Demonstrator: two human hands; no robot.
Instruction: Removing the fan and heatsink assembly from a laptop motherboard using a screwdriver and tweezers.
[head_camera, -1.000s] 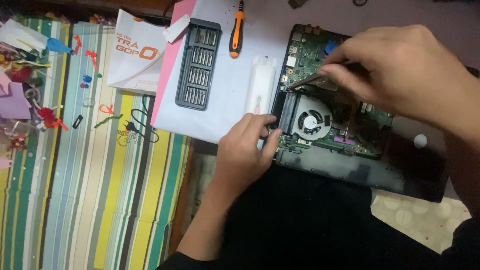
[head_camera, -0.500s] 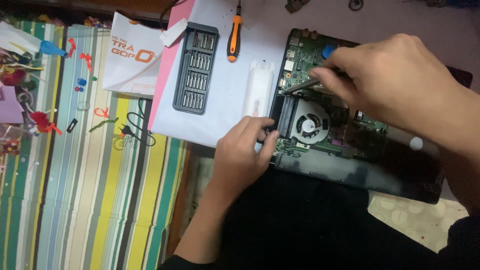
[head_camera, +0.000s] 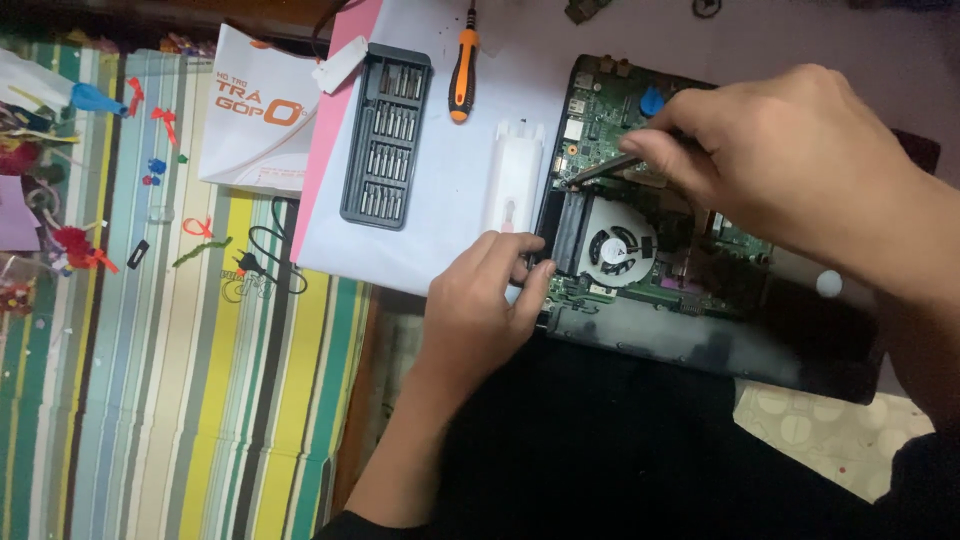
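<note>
Hardly anything has shifted since a second ago: my right hand (head_camera: 800, 170) has slid only slightly along the board, and my left hand (head_camera: 480, 300) stays put. My right fingers (head_camera: 665, 150) are pinched shut around a slim metal screwdriver (head_camera: 605, 170), its tip touching the green circuit board (head_camera: 600, 115) of the opened laptop (head_camera: 700, 340), just above the round black fan (head_camera: 617, 247). My left fingers (head_camera: 530, 280) are curled, pressing the laptop's left edge beside the fan; I cannot tell whether they grip anything. Just beyond my left fingertips lies a white plastic cover (head_camera: 515, 180) on white paper (head_camera: 440, 230). Farther left of it sits a dark bit tray (head_camera: 386, 135), with an orange-handled screwdriver (head_camera: 462, 70) beside it.
</note>
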